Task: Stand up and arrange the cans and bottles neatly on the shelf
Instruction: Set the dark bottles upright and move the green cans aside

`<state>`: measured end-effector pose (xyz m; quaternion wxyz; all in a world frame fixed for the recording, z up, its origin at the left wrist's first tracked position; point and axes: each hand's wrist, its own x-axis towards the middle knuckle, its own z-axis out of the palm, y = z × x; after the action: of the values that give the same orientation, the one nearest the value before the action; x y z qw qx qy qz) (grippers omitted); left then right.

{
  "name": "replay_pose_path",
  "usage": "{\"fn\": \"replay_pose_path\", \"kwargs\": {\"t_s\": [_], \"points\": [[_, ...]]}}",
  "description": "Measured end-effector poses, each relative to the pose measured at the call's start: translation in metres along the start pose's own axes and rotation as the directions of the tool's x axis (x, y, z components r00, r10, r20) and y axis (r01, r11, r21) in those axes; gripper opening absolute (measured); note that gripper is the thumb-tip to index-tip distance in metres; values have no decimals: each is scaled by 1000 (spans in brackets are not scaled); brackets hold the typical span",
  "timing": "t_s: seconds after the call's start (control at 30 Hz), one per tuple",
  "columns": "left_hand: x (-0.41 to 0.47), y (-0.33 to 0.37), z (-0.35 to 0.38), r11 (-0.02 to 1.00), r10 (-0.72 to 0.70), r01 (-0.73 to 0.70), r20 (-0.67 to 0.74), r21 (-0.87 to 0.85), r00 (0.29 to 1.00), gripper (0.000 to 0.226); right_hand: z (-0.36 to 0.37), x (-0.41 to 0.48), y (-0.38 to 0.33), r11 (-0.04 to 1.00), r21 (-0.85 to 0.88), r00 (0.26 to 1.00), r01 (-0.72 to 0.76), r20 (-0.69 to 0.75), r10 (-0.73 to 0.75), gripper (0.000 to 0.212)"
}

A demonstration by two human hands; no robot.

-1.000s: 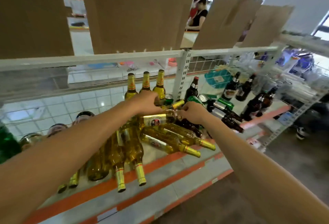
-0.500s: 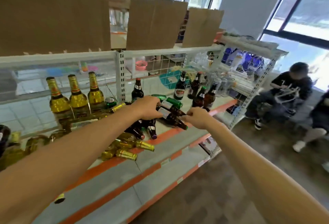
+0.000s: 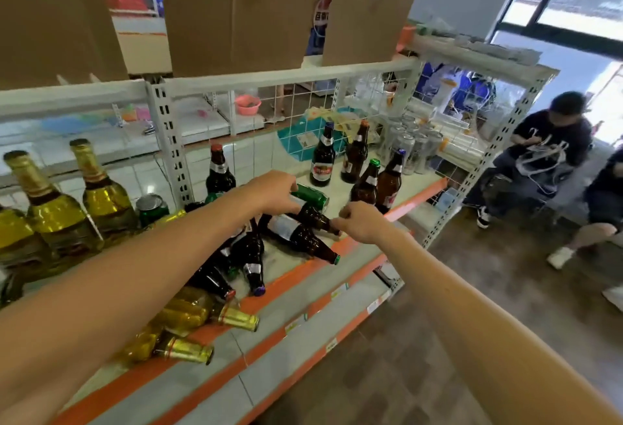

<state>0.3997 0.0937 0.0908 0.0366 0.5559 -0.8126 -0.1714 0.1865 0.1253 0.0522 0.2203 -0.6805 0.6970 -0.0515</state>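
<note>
Two brown bottles lie on the white shelf with the orange edge (image 3: 359, 249). My left hand (image 3: 276, 190) is curled over the body of the upper lying brown bottle (image 3: 313, 215), and my right hand (image 3: 362, 220) pinches its neck. The second lying bottle (image 3: 298, 234), white-labelled and green-capped, rests just below. A green can (image 3: 312, 193) lies behind my left hand. Several brown bottles (image 3: 389, 181) stand to the right, one dark bottle (image 3: 219, 175) stands behind my left arm, and gold bottles (image 3: 104, 195) stand at the left.
More dark bottles (image 3: 253, 256) and gold bottles (image 3: 202, 313) lie near the shelf's front edge. An upright green can (image 3: 151, 207) stands by the post. Silver cans (image 3: 411, 151) sit at the back right. Cardboard (image 3: 236, 9) fills the top shelf. Two people (image 3: 546, 154) sit on the right.
Both hands have moved right along the shelf, from the lying gold bottles to the lying brown bottles. The view has swung right with them.
</note>
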Motion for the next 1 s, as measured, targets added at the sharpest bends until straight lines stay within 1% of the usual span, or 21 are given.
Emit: {"fn": "replay_pose_path", "kwargs": {"t_s": [0.07,0.13,0.2,0.33,0.5,0.6,0.67,0.73,0.83,0.93,1.0], "points": [[38,-11,-1,1000,-5,5,-7,-22,1000,54,-4,35,0,1000,17,1000,-17,12,16,45],[72,-24,-1,998,-24,24,3,-52,1000,51,-3,66,-3,999,3,999,-35,41,35,51],[103,-36,5,997,-39,40,20,-66,999,47,3,95,-6,999,-34,998,-34,53,35,51],[152,-58,23,997,-53,56,54,-55,997,44,20,147,-5,999,-37,997,-40,67,42,51],[194,-71,42,994,-88,95,120,-57,989,44,41,196,1,995,-64,992,-77,98,83,61],[210,-76,52,992,-102,111,132,-64,986,46,47,220,8,992,-88,985,-94,135,105,63],[216,-77,57,989,-118,129,135,-71,984,48,50,234,13,991,-80,977,-104,181,117,61],[220,-78,60,987,-130,141,138,-72,982,48,51,247,17,992,-94,968,-86,229,105,56],[221,-81,63,985,-141,153,141,-78,980,49,52,261,22,994,-88,948,-70,305,94,57],[218,-82,63,982,-156,168,134,-91,979,51,44,264,22,992,-101,946,-72,308,100,56],[215,-82,60,981,-163,175,124,-88,979,53,35,262,20,991,-117,958,-65,270,94,51]]}}
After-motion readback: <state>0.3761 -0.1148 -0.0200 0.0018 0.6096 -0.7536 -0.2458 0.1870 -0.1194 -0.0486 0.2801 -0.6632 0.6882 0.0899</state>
